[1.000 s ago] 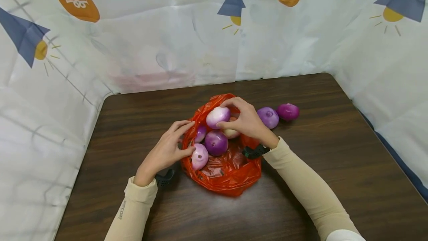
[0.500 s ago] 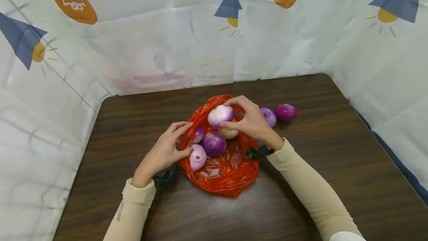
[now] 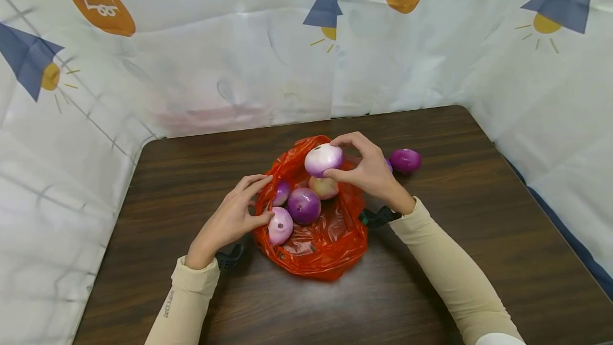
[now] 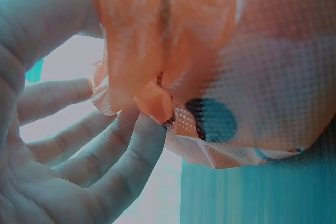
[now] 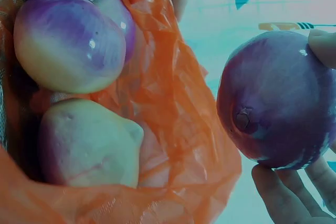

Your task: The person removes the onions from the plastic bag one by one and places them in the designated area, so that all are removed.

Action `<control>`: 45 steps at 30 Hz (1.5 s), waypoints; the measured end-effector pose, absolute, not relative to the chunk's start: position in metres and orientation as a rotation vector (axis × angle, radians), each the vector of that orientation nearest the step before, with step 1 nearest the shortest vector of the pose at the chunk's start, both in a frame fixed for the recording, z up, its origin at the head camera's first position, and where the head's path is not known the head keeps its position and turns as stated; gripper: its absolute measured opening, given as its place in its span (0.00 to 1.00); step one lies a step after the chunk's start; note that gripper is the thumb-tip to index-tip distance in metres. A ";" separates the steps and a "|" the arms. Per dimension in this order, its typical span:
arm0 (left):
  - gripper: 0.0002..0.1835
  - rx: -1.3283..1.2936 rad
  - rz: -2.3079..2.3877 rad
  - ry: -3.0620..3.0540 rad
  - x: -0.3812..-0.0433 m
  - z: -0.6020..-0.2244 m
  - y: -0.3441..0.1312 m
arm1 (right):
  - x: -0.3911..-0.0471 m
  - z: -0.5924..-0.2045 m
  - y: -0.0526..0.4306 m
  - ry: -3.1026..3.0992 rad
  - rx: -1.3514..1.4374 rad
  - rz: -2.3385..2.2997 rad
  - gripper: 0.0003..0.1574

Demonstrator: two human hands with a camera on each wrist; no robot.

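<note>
My right hand holds a purple-and-white onion between thumb and fingers over the far right of a red plastic bag. In the right wrist view this peeled onion is up beside the bag's rim. My left hand holds the bag's left rim, its thumb near a pale pink onion; in the left wrist view the fingertips are partly hidden by the plastic. Inside the open bag lie several more onions, among them a deep purple one and a pale one.
A magenta onion lies on the brown wood-grain table right of the bag. Beside it, another purple onion is mostly hidden behind my right hand. A white printed sheet surrounds the table's back and sides.
My right hand has lifted the onion and shifted slightly to the right, showing more of the pale onion below. My left hand stays at the bag's rim. The head view has shifted a little.
</note>
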State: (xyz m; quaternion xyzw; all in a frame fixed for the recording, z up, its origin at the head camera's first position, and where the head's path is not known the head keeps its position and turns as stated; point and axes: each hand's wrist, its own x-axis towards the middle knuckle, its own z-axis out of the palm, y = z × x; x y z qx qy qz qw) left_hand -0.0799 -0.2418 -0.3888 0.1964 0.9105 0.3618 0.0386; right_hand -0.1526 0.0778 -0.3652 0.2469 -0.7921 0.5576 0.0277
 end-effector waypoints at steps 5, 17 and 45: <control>0.41 0.602 1.108 2.792 -0.080 -0.390 -0.242 | -0.151 -0.362 0.087 -2.441 0.728 1.748 0.33; 0.41 0.607 1.113 2.786 -0.081 -0.390 -0.242 | -0.149 -0.362 0.115 -2.402 0.621 1.751 0.35; 0.41 0.583 1.087 2.793 -0.081 -0.389 -0.241 | -0.148 -0.377 0.189 -2.228 0.333 1.783 0.32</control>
